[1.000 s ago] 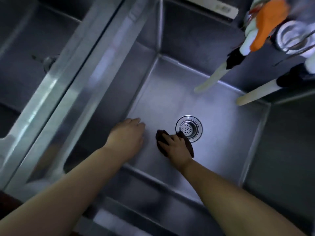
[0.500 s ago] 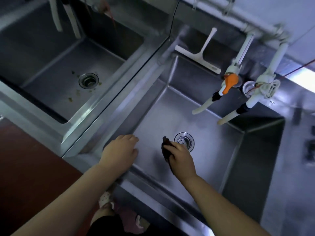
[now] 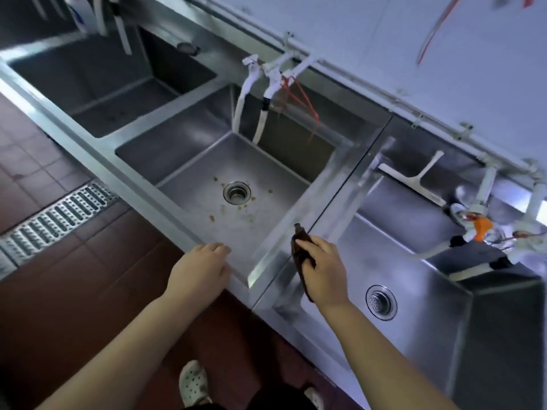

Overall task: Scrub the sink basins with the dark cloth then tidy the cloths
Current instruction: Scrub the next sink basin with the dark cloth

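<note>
My right hand grips the dark cloth, which hangs bunched from my fingers above the steel divider between two basins. The right basin lies below and right of that hand, its drain strainer near the front. The middle basin has food scraps scattered around its open drain. My left hand rests with relaxed fingers on the front rim of the middle basin. A third basin sits at the far left.
White taps and hoses hang over the middle basin, and taps with an orange handle over the right one. A white squeegee leans on the right basin's back wall. Red tile floor with a metal drain grate lies left; my shoe below.
I have stood back and turned left, so the middle and left basins came into view. My right hand lifted the cloth out of the right basin; my left hand moved to the middle basin's rim.
</note>
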